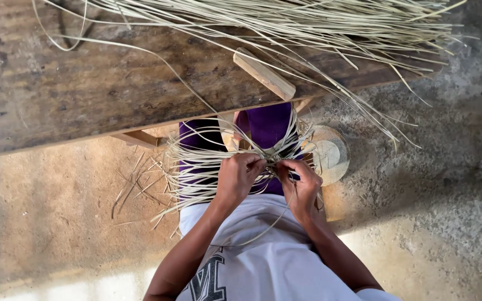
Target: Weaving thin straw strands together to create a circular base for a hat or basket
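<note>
Below the bench edge [140,125], pinched strands [196,167]

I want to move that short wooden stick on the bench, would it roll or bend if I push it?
The stick looks solid and thick, so probably stiff. Its edges seem squared, so it would likely slide rather than roll. Strands lie across it and may drag along.

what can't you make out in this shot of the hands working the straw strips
- Head view: the crossing of strips between the left hand and right hand is covered by the fingers.
- The straw bundle on the wooden bench runs off the top edge.
- The round pale object on the floor is partly behind strips; its kind is unclear.
- The wooden stick has strips lying across it.
</note>
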